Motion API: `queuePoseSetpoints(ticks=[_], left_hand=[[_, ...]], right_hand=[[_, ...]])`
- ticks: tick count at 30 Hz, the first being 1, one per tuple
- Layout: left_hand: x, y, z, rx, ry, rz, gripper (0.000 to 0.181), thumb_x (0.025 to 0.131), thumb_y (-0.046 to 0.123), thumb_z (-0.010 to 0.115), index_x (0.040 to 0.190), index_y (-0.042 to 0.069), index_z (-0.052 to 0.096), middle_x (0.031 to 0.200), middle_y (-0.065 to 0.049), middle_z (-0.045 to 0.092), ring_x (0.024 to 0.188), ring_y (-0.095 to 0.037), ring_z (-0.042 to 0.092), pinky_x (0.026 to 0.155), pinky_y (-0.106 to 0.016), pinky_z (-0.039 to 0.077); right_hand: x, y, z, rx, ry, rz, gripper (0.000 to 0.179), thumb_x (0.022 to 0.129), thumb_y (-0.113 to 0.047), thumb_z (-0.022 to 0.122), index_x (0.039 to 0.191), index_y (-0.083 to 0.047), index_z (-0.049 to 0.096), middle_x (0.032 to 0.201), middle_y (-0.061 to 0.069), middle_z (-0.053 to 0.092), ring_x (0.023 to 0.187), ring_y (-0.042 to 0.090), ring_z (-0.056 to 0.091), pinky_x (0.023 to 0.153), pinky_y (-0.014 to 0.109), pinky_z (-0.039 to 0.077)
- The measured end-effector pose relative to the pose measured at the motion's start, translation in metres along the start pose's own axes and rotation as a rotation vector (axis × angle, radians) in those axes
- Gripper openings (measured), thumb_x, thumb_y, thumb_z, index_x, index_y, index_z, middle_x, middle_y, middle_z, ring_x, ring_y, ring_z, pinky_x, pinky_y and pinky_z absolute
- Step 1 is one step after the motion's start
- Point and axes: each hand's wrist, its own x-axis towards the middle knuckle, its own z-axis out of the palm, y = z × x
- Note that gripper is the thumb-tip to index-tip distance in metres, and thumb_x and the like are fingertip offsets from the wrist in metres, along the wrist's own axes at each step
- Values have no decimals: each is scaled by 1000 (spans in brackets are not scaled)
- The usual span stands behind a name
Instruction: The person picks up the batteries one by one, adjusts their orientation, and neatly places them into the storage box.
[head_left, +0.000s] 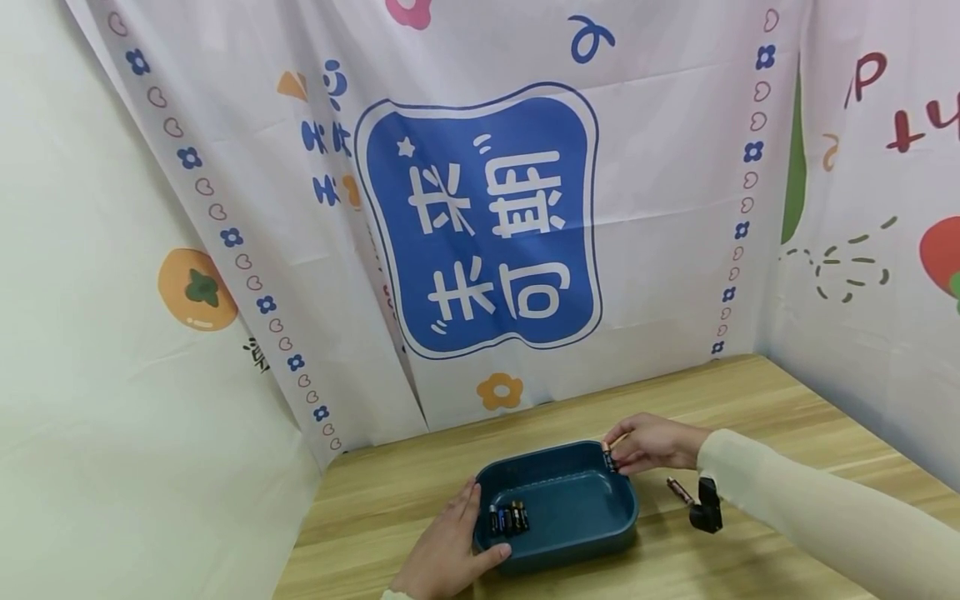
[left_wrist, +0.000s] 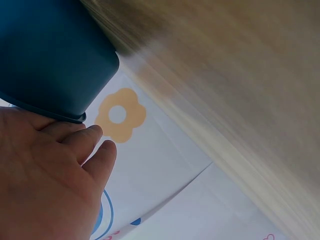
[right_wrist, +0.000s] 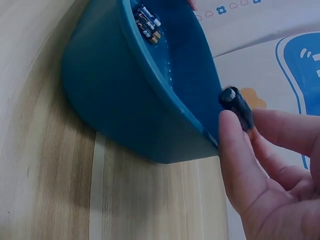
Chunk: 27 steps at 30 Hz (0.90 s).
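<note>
A dark teal plastic bin [head_left: 562, 552] stands on the table. My left hand [head_left: 448, 542] lies against its left end, thumb reaching over the front rim and fingers along the side. In the left wrist view, the fingers [left_wrist: 101, 162] look nearly straight beside the bin's lip. At the bin's far right corner, my right hand [head_left: 656, 443] pinches a black battery with a copper end [right_wrist: 238, 107] between thumb and fingers, right at the rim. Inside the bin, several batteries [head_left: 508, 519] lie side by side near the left wall.
Another battery [head_left: 679, 491] lies on the wooden table [head_left: 382, 492], right of the bin and close to the black wrist camera [head_left: 706, 508] under my right sleeve. A white printed cloth [head_left: 660, 275] hangs behind the table, with more cloth at both sides.
</note>
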Motion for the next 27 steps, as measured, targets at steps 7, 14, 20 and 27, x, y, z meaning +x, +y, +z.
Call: queuePoseSetpoints(ticks=[7, 14, 20, 27], left_hand=[[-2, 1, -1, -10, 13, 16, 98, 91, 73, 38, 154, 0, 21, 160, -14, 14, 141, -34, 28, 109, -54, 30], [-2, 1, 0, -7, 16, 18, 98, 91, 73, 38, 154, 0, 21, 160, -14, 14, 141, -34, 28, 109, -54, 30], [-2, 0, 1, -2, 25, 17, 98, 91, 73, 38, 154, 0, 21, 160, -13, 13, 141, -33, 27, 110, -53, 29], [-2, 2, 1, 7, 40, 11, 99, 90, 75, 38, 154, 1, 20, 160, -13, 13, 141, -33, 27, 109, -53, 30]], right_hand=[[4, -2, 8, -14, 4, -4, 33, 89, 7, 61, 120, 14, 51, 100, 25, 61, 80, 24, 66, 76, 38, 58], [9, -4, 17, -30, 9, -3, 32, 89, 7, 61, 119, 13, 53, 101, 26, 61, 81, 26, 66, 75, 39, 58], [14, -5, 30, -56, -54, -38, 31, 90, 5, 62, 118, 14, 53, 99, 26, 62, 80, 25, 65, 77, 42, 57], [22, -4, 46, -76, -62, -19, 28, 89, 6, 62, 116, 13, 56, 100, 26, 62, 80, 26, 65, 75, 41, 58]])
